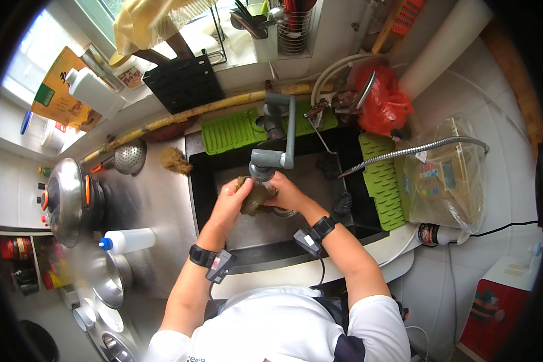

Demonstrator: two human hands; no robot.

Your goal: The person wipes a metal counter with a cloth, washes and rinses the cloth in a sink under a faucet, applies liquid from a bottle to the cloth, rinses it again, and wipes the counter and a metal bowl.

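Both hands are over a dark sink basin (258, 235), under a grey swivel faucet (271, 158). Between them a wet brownish-green cloth (253, 199) hangs below the faucet's outlet. My left hand (228, 203) grips its left side, thumb on top. My right hand (289, 194) holds the other side close to the outlet; its fingertips are partly hidden. Water seems to run onto the cloth, though the faucet head covers much of it. Each wrist wears a black strap with a small grey device.
A brown scrubbing pad (175, 160) and a white squeeze bottle (129, 240) lie on the steel counter left. Green drying mats (380, 181) line the basin's far and right edges. A flexible metal hose (416, 151) arches over the right edge. A black knife holder (183, 83) stands behind.
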